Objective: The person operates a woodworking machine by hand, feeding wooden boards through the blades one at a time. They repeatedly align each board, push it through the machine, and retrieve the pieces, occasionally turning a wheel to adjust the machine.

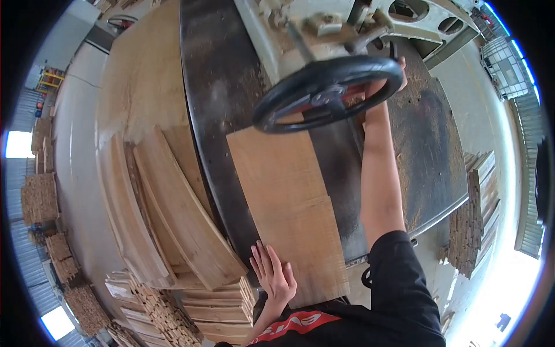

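Note:
A light brown wooden board lies lengthwise on the dark metal machine table, its far end under a black handwheel. My left hand rests on the board's near left edge, palm down, fingers stretched forward. My right arm reaches forward over the table. At the right rim of the handwheel is my right hand, mostly hidden by the wheel, so its grip cannot be made out. Part of something reddish shows behind the wheel's spokes.
Long planks lie on a wooden side table at the left. Stacked wood stands on the floor at the right, with more stacks at the lower left. Sawdust lies on the machine table.

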Available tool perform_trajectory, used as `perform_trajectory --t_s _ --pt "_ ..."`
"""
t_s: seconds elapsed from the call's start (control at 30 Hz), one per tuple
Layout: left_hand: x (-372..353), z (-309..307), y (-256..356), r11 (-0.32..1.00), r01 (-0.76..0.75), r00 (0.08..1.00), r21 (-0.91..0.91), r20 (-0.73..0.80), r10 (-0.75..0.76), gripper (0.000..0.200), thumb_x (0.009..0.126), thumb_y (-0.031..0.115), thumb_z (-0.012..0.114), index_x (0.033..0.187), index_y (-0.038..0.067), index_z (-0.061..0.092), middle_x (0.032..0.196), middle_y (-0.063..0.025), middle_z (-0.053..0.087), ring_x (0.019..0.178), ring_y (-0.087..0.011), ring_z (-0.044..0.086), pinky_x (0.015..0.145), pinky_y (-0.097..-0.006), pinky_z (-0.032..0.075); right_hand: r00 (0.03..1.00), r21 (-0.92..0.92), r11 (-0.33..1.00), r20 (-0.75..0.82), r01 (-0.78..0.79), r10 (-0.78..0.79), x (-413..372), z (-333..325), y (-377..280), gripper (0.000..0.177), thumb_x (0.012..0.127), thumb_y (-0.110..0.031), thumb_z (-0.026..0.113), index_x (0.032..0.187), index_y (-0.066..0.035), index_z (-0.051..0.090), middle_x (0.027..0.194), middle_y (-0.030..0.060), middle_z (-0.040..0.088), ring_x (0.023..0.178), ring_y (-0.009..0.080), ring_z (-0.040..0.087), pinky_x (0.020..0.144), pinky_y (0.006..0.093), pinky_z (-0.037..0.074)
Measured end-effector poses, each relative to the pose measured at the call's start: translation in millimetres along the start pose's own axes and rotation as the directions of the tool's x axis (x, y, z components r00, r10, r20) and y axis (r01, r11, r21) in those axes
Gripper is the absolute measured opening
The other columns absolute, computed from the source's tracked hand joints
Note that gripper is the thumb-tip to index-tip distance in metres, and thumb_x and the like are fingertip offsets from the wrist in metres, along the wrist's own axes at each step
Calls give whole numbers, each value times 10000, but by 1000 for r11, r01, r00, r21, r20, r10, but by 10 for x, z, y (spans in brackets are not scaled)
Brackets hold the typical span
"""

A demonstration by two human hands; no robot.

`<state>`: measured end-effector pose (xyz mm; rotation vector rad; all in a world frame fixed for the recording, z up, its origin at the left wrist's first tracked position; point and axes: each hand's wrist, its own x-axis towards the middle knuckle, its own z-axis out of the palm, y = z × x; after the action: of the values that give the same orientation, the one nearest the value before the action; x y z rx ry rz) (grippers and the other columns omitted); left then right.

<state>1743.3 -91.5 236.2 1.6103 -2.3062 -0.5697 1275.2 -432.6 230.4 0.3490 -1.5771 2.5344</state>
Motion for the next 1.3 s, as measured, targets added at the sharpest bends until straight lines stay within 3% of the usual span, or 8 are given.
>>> perform_trajectory --t_s 0.07,0.2,0.3,0.5,0.6,0.77,1.23,1.3 --pt "-87 -2 8 999 -9 1000 -36 -21 9 827 1016 384 600 1635 -58 274 1661 -365 275 1554 -577 198 1247 -656 139 989 10 997 130 74 -75 169 -144 422 316 1001 -309 705 833 -43 737 731 48 693 715 143 667 695 354 556" --pt "-111 -21 -25 998 -41 997 -40 -72 39 916 973 464 686 1642 -22 292 1674 -350 258 1558 -574 183 1241 -667 144 950 -709 661 43 247 -309 38 -139 -101 409 1051 -374 566 980 -25 767 902 151 743 851 288 690 820 409 513" --pt "-106 -72 -33 997 -81 992 2 -95 80 909 973 486 688 1636 -14 317 1680 -343 248 1564 -570 166 1241 -666 150 989 -448 891 144 78 -14 -168 -734 -792 333 1042 -342 595 1074 -51 753 1000 165 739 927 344 699 851 426 516" --pt "45 22 541 994 111 990 20 -93 -108 1303 797 712 776 1594 -152 213 1707 -350 97 1581 -526 108 1235 -637 189 725 -598 588 688 545 27 -881 -2911 -1993 219 960 -221 694 1094 -60 756 1021 183 718 1004 388 669 896 476 507" --pt "43 218 837 963 243 964 120 -138 -226 1366 763 755 775 1599 -150 184 1710 -347 86 1579 -519 123 1241 -619 193 580 -570 536 796 623 172 -1145 -3484 -2434 529 899 -252 767 1372 -82 604 1301 219 629 1210 447 578 1021 538 458" --pt "84 409 828 933 289 936 216 -268 -228 1349 766 771 760 1627 -97 190 1719 -309 137 1576 -476 191 1231 -605 231 419 -469 674 872 571 252 -1127 -3662 -2439 997 823 -264 862 1626 -59 307 1580 307 409 1432 501 431 1194 561 372" --pt "109 475 944 868 471 795 160 -504 -338 941 866 682 733 1518 51 483 1563 -286 438 1433 -461 420 1147 -599 351 347 -474 824 863 309 366 -1009 -3735 -2119 874 953 -189 734 1616 68 226 1613 325 373 1466 493 421 1210 532 385" --pt "183 448 904 853 506 774 131 -506 -381 880 875 681 724 1507 106 511 1526 -279 476 1400 -456 452 1133 -589 370 322 -461 812 877 357 356 -933 -3703 -2096 823 977 -206 730 1601 78 274 1530 306 500 1385 431 546 1130 491 468"
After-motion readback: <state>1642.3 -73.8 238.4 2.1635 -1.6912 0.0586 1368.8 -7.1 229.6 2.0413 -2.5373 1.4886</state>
